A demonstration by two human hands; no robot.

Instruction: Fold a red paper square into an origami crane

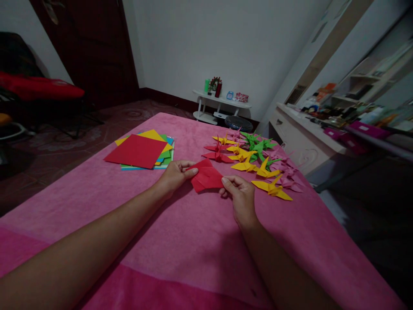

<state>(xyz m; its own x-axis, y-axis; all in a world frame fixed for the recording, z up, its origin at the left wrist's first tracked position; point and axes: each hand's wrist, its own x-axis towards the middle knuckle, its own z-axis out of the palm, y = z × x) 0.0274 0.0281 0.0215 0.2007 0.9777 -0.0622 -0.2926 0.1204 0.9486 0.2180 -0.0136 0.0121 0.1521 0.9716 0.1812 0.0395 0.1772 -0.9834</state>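
A partly folded red sheet of origami paper is stretched between my two hands, a little above the pink cloth. My left hand pinches its left corner, thumb on top. At the right corner, my right hand grips it between thumb and fingers. Creases cross the paper's face. Beyond my right hand stand several folded paper cranes: yellow ones, red ones, green ones and pink ones. Left of my left hand lies a fanned stack of coloured paper squares with a red square on top.
The pink cloth covers the surface under my hands. A white shelf with small items stands by the far wall. To the right is a dresser crowded with bottles and boxes. A chair with red fabric sits at left near the door.
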